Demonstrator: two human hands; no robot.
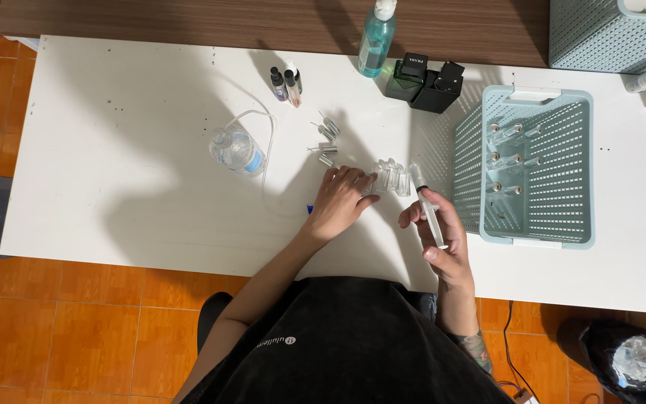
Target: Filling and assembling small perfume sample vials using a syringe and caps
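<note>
Mid-desk, toward near edge: our left hand (342,200) rests half-curled on small clear vials (390,179); our right hand (439,239) grips syringe (429,209). We'd keep vials steadied, tip aligned over mouth, plunger pressed slowly.

Clear syringe (429,209) upright beside small glass vials (390,179).

View: head camera looking straight down.
Distance: sitting well above the white table (151,112).
Shared views: single view only.
</note>
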